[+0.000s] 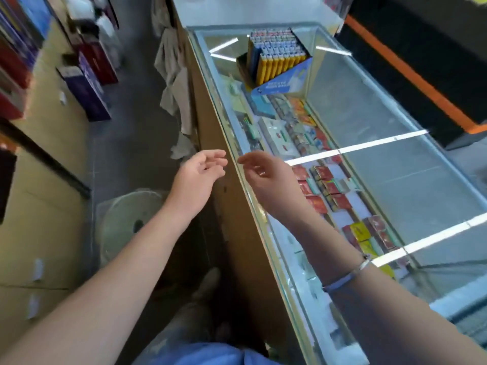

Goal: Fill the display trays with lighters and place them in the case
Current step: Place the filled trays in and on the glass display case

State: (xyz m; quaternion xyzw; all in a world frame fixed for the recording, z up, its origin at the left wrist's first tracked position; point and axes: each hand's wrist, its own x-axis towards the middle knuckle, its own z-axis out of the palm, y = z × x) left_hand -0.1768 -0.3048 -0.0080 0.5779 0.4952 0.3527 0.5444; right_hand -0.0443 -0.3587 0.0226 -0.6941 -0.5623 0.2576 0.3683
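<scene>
— Reaching out, we have both hands empty: our left hand (196, 177) hangs over the aisle just beside the wooden back of the glass case (390, 143), fingers loosely curled and slightly apart, holding nothing. Our right hand (266, 180) hovers over the case's near edge, fingers relaxed and a little spread; whether it touches the glass we cannot tell.

— And the lighters?

— They stand upright in a filled display tray (276, 61) on top of the glass at the far end, well apart from both hands. We judge it was set there as a staging spot, since the top is flat and easy to reach before the tray goes inside.

— Why are our hands at the back edge?

— Probably because the case opens from our side; we cannot see a door, though.

— Any writing?

— The tray's blue front carries printed lines, too blurred to read. The packets (326, 180) under the glass show red and yellow faces, no legible brand.
</scene>
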